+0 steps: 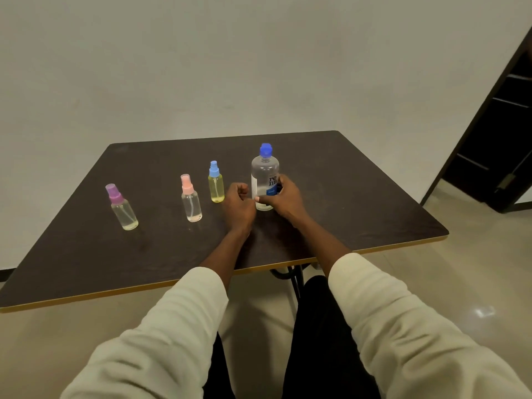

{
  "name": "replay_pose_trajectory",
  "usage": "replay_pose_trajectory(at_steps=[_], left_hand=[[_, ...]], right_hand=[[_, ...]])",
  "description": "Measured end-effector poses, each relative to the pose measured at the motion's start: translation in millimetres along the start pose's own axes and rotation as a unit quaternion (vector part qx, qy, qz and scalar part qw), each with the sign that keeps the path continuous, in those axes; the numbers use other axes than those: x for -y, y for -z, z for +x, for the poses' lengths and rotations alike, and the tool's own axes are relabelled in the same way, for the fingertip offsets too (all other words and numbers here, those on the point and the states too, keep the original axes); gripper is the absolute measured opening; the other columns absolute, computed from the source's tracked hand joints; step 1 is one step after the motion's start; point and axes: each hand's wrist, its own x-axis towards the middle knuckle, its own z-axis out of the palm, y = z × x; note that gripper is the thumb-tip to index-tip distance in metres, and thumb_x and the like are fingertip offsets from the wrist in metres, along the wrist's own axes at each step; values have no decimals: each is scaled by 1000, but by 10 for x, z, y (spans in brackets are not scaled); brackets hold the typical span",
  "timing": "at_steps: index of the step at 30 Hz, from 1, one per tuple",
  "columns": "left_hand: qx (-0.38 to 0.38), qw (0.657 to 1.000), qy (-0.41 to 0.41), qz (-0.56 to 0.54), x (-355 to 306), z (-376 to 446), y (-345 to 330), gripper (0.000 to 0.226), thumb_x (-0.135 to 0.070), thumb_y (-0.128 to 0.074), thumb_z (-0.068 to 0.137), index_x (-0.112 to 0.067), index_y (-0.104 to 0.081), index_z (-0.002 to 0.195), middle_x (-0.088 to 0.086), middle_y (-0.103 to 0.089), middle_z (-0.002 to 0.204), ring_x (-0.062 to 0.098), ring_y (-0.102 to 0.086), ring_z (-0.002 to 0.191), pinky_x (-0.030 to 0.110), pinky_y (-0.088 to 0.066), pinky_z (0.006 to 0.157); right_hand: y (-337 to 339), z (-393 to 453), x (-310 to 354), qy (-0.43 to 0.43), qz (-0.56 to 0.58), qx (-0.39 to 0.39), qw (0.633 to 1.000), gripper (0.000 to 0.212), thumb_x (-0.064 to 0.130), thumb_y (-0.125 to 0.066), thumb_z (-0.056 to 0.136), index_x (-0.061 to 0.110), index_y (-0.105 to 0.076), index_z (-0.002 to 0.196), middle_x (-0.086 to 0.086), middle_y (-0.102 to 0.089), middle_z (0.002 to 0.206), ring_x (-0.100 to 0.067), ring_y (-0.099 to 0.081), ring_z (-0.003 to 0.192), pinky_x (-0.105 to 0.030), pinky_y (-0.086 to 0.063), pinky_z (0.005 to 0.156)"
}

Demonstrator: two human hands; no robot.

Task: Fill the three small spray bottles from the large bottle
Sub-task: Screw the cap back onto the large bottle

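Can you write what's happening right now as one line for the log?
right hand grips large bottle, upright, cap on | left hand beside it, holds nothing | three spray bottles capped, untouched | pouring not started

Cream ribbed sleeves [178,326] pushed up the forearms, black trousers [319,341].

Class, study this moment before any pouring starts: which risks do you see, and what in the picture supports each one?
1. All three spray bottles, purple-capped, pink-capped and blue-capped, look capped; pouring now would likely spill.
2. The large bottle stands upright, gripped by the right hand alone; the left hand, close beside it, might nudge it over.
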Motion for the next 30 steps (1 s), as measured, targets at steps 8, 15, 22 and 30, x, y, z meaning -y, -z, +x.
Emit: replay_pose_trajectory(at_steps=[8,15,22,30], left_hand=[[40,998,-26,36,-33,14,-61,30,5,-62,85,-17,-55,104,4,-63,101,19,-63,96,29,-55,84],[87,981,-87,150,-25,193,-161,27,8,-56,88,-10,-57,108,9,-61,104,21,-59,96,29,-52,82],[133,961,-118,211,-12,759,-790,16,-2,-57,93,-14,-57,104,6,-61,101,21,-60,93,39,-55,87],[161,949,-139,232,99,1410,-1595,3,-18,-60,97,-16,-58,95,3,-60,96,18,-59,87,36,-54,79]], right_hand=[[27,40,12,-9,-12,-12,1000,59,17,-84,73,11,-55,123,-6,-65,121,-21,-63,110,-33,-53,94],[409,391,-23,-14,5,-67,998,62,21,-86,71,11,-55,123,-4,-64,120,-18,-62,104,-29,-52,89],[987,1367,-366,-30,-18,-122,992,56,20,-84,74,14,-55,122,1,-63,115,-15,-61,100,-25,-50,85],[1262,2560,-1008,-68,-13,-140,988,60,18,-78,81,13,-47,132,-5,-57,133,-23,-56,120,-24,-42,90]])
